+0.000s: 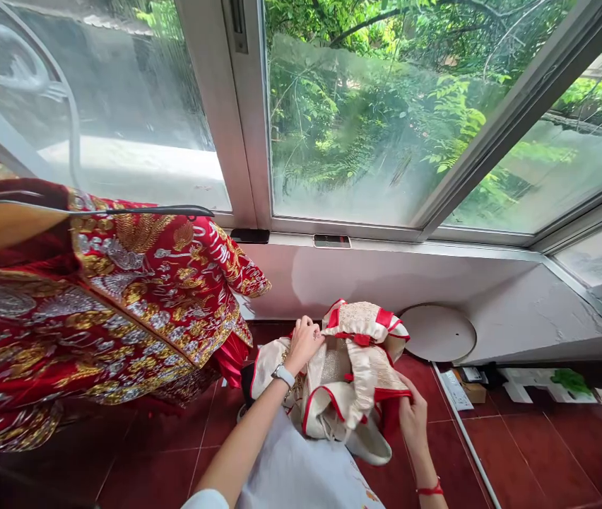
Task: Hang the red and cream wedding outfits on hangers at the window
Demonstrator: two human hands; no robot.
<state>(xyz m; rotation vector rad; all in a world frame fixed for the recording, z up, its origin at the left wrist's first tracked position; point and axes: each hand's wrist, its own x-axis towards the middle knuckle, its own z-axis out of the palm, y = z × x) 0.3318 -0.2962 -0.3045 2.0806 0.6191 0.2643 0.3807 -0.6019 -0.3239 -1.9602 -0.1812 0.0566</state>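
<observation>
A cream satin garment (362, 382) with red trim, gold-patterned panels and thin cords lies bunched over my lap. My left hand (307, 345), with a watch on its wrist, has its fingers curled closed on the garment's upper left part. At the right edge, my right hand (414, 413) grips a red-trimmed piece of the same cloth; a red cord circles that wrist. Folds hide some of the fingertips. Pale cloth (301, 466) with a small print covers my lap below.
On the left hangs a red jacket (136, 304) with gold and silver embroidery. Two phones, one dark (249, 236) and one pale-rimmed (331, 242), lie on the window sill. A round board (441, 332) leans at the wall. A white pole (465, 431) crosses the red-tiled floor (555, 445).
</observation>
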